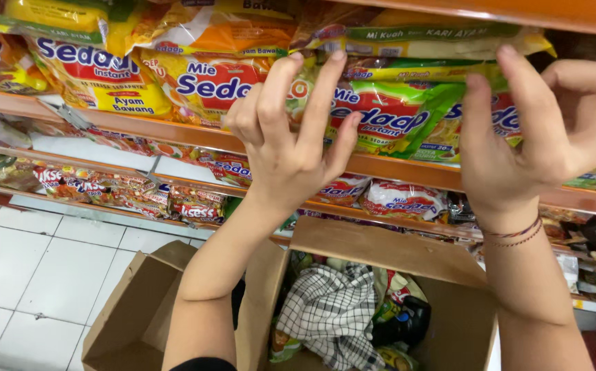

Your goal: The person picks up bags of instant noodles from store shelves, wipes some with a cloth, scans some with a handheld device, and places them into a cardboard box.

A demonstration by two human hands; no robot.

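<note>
Green-fronted noodle packets point(408, 117) lie stacked at the front of the orange shelf point(394, 167), under the edge of the shelf above. Both hands are raised to this stack. The left hand point(291, 134) has its fingers spread and curved, fingertips point(337, 58) touching the upper edge of the stack; the thumb rests against the packet face. It is pressing on the packets rather than clenched around one. The right hand point(532, 130) reaches in from the other side, index and middle fingers laid on the top of the same stack, the remaining fingers curled back toward the palm. Whether either hand has a full grasp on a single packet cannot be told. A thin bracelet point(518, 233) circles the right wrist.

To the left on the same shelf, yellow noodle packets point(105, 75) lie in overlapping rows. A flat green-and-yellow packet point(422, 38) lies across the top of the green stack. The lower shelf point(174, 180) carries smaller red and white packets point(401, 199), loosely piled.

Below the arms stands an open cardboard box point(380, 251) holding a black-and-white checked cloth point(329, 309) and assorted packets. A second open cardboard box point(129, 309), its inside bare where visible, stands just beside it on the white tiled floor point(37, 268).
</note>
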